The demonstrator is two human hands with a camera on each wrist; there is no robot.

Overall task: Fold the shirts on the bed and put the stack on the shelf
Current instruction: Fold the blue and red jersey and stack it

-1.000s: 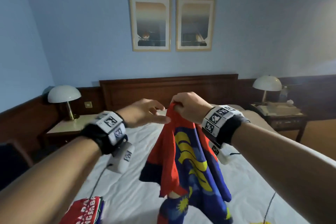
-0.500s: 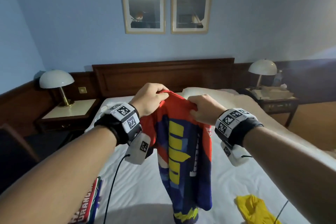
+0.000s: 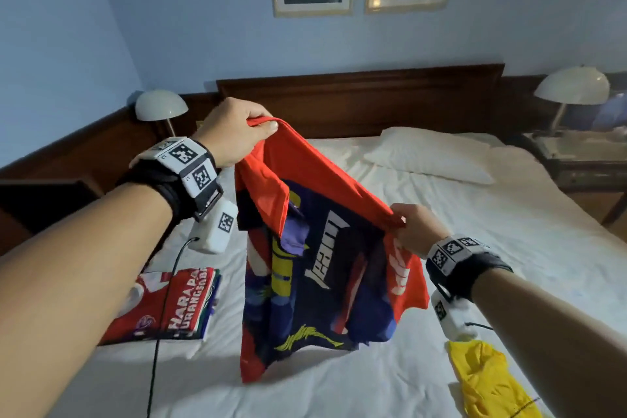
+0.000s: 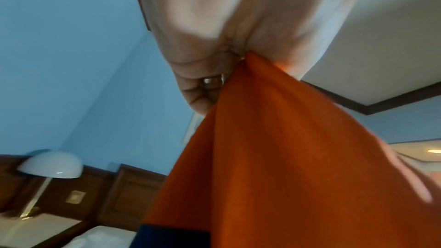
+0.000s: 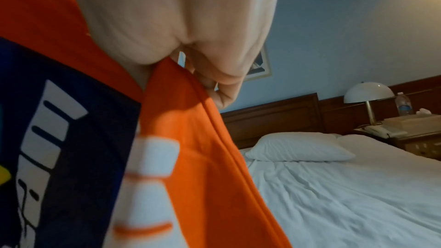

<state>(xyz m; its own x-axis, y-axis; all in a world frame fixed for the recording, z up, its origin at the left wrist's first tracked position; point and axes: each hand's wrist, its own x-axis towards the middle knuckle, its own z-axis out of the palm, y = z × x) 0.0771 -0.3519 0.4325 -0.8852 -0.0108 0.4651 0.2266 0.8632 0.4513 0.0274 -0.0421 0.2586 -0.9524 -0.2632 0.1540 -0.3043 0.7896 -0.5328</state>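
head: left hand [image 3: 234, 132] and right hand [image 3: 412, 231] pinching orange shirt [image 3: 325, 265], now spreading it wider above bed [image 3: 492, 248], readying to lay flat | left wrist: fingers clamping orange cloth | right wrist: fingers gripping hem

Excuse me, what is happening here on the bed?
A person is folding shirts. The left hand and the right hand each pinch the edge of an orange and navy shirt, holding it up over the white bed. A folded stack lies to the left, and a crumpled yellow shirt waits on the right.
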